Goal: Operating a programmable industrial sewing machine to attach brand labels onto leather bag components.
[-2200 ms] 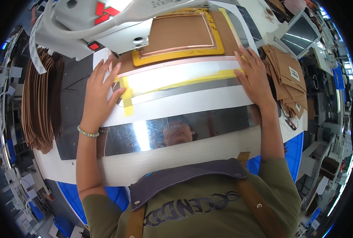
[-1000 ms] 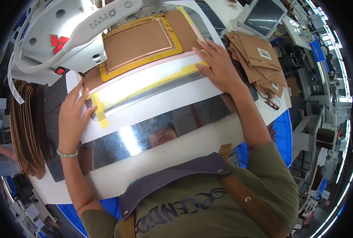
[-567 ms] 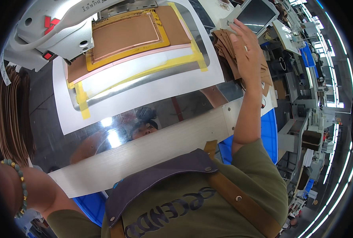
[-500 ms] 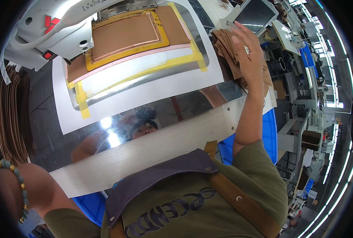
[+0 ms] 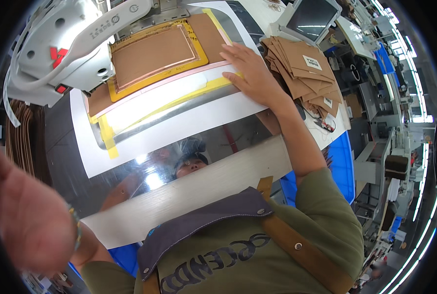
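The brown sheet lies toward the back of the worktable, with a yellow rectangular frame on it, beside the white sewing machine. The right hand is flat and slightly spread, gripping nothing; its fingertips reach the sheet's right edge near the front corner, its thumb by the yellow tape strip. The left hand, blurred, is raised past the table's front left corner, well apart from the sheet; I cannot tell how its fingers stand. Blue bins show below the front edge; what they hold is unclear. Brown pieces are piled along the right edge.
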Demonstrator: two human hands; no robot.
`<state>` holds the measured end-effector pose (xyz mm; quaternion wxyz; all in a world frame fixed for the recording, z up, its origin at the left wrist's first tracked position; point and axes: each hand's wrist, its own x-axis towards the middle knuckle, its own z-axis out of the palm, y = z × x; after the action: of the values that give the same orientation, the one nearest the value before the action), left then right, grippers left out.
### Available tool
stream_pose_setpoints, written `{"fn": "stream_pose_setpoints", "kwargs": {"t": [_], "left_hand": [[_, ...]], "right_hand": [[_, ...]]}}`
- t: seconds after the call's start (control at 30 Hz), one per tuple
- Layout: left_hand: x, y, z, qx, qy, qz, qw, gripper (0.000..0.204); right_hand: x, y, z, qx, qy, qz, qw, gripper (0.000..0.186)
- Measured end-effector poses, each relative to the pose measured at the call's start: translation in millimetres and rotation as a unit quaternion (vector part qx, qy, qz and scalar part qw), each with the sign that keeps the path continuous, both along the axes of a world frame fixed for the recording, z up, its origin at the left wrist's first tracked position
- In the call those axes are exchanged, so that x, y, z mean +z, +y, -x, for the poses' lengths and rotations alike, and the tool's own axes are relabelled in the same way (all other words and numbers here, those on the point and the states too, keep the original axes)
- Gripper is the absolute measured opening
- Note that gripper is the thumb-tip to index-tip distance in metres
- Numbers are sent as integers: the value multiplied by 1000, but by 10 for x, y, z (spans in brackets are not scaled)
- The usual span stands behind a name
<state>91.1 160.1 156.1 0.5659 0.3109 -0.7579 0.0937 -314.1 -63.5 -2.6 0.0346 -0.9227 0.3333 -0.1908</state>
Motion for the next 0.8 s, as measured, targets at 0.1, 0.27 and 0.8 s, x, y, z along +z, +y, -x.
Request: {"fn": "stream_pose_setpoints", "kwargs": {"t": [0.1, 0.27, 0.8], "left_hand": [[-595, -192, 75, 164, -126, -264, 942, 25], [-1398, -388, -4, 356, -312, -279, 835, 46], [-1528, -344, -104, 353, -298, -365, 808, 50]], "right_hand": [[-114, 22, -47, -10, 44, 22, 999, 57], [-146, 30, -34, -24, 56, 28, 998, 57], [-112, 34, -18, -12, 25, -3, 1000, 54]]}}
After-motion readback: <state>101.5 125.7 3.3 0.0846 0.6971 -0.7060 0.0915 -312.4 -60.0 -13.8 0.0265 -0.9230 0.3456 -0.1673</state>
